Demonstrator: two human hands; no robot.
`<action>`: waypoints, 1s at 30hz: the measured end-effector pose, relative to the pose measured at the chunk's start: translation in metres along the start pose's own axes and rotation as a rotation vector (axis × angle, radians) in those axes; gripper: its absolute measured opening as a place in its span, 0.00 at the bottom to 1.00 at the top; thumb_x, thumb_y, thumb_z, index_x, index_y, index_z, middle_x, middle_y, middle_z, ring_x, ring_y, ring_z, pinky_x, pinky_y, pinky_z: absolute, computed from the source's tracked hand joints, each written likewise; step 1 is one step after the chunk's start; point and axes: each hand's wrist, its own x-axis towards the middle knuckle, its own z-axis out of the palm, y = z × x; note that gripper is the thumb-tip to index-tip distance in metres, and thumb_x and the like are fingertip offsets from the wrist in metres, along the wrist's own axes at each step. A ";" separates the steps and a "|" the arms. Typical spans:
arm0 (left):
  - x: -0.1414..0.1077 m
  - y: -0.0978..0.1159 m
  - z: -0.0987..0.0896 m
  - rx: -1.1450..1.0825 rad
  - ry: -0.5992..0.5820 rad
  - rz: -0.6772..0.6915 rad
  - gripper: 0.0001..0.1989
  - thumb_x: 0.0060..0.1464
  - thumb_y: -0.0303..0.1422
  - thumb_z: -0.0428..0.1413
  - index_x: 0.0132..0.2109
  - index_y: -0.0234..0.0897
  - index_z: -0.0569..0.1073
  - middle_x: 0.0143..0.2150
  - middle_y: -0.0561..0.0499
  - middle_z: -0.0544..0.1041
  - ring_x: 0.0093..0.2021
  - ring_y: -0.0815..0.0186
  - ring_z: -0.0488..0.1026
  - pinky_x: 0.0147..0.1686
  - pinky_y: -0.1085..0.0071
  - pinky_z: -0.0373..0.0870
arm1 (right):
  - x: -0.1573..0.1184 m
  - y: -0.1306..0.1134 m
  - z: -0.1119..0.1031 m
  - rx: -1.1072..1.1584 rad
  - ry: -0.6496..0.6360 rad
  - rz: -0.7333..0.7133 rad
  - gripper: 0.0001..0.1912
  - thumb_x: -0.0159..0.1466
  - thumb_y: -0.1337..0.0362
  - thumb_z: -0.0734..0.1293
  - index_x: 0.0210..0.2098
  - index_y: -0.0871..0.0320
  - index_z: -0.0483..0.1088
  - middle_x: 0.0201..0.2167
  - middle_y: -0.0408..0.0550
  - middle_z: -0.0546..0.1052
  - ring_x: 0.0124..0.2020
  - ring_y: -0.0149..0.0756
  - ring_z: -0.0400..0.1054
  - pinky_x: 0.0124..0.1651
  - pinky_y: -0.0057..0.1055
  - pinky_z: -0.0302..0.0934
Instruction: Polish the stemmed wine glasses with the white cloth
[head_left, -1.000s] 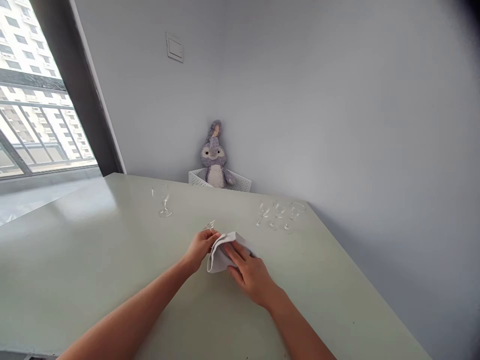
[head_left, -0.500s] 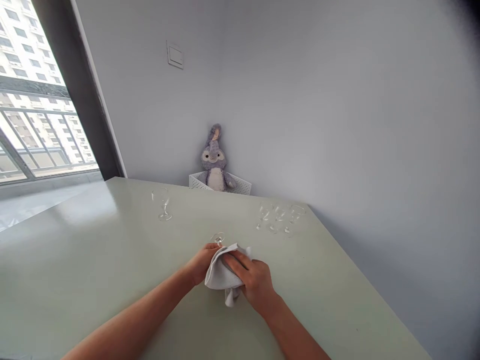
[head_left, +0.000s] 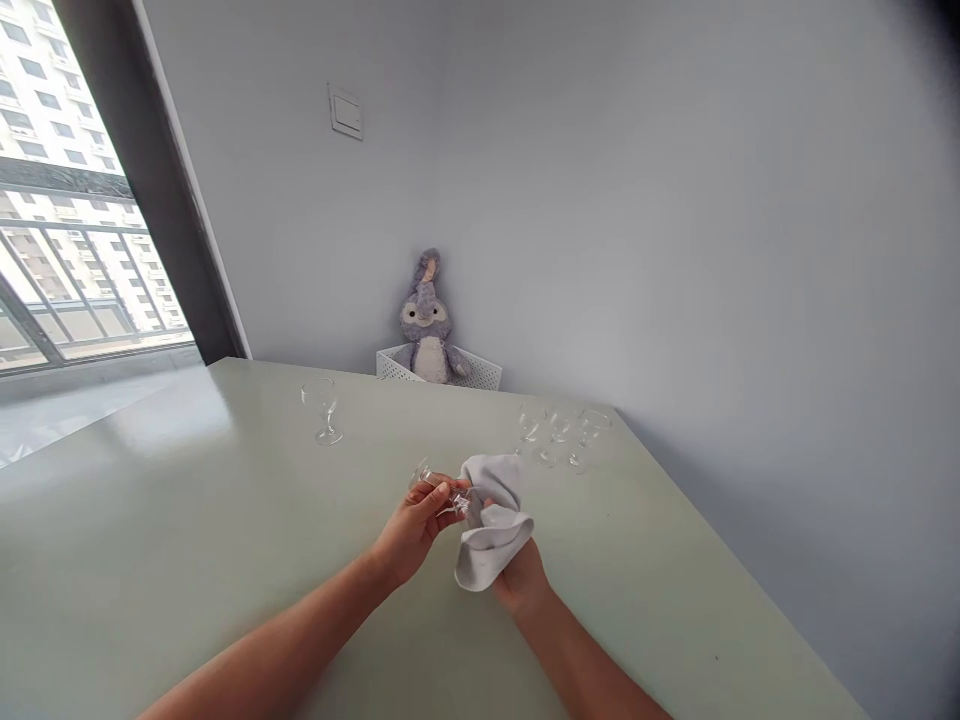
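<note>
My left hand (head_left: 411, 525) is closed around the stem of a clear stemmed glass (head_left: 460, 503). The glass lies tilted on its side, its foot pointing away to the left and its bowl toward the cloth. A light grey cloth (head_left: 491, 550) is draped over my right hand (head_left: 519, 578), which grips it from below; most of the right fingers are hidden under the fabric. The cloth is right at the glass bowl; whether it touches the rim I cannot tell. Both hands are above the pale green table (head_left: 247, 520).
One stemmed glass (head_left: 328, 412) stands at the back left of the table. Three more glasses (head_left: 559, 430) are grouped at the back right. Behind the far edge, a plush rabbit (head_left: 429, 335) sits in a white perforated basket (head_left: 484, 372) against the wall.
The cloth was wrapped over the glass; now my right hand has drawn it to the right and turned palm up beneath it. The bowl shows, and the glass has tilted in my left hand.
</note>
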 end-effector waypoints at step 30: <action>-0.001 0.006 -0.019 1.962 -0.078 0.991 0.12 0.58 0.27 0.46 0.48 0.39 0.66 0.29 0.52 0.72 0.33 0.68 0.68 0.47 0.62 0.58 | 0.012 -0.016 -0.022 -0.096 0.066 0.024 0.09 0.49 0.59 0.69 0.23 0.58 0.68 0.18 0.41 0.68 0.21 0.31 0.60 0.25 0.28 0.56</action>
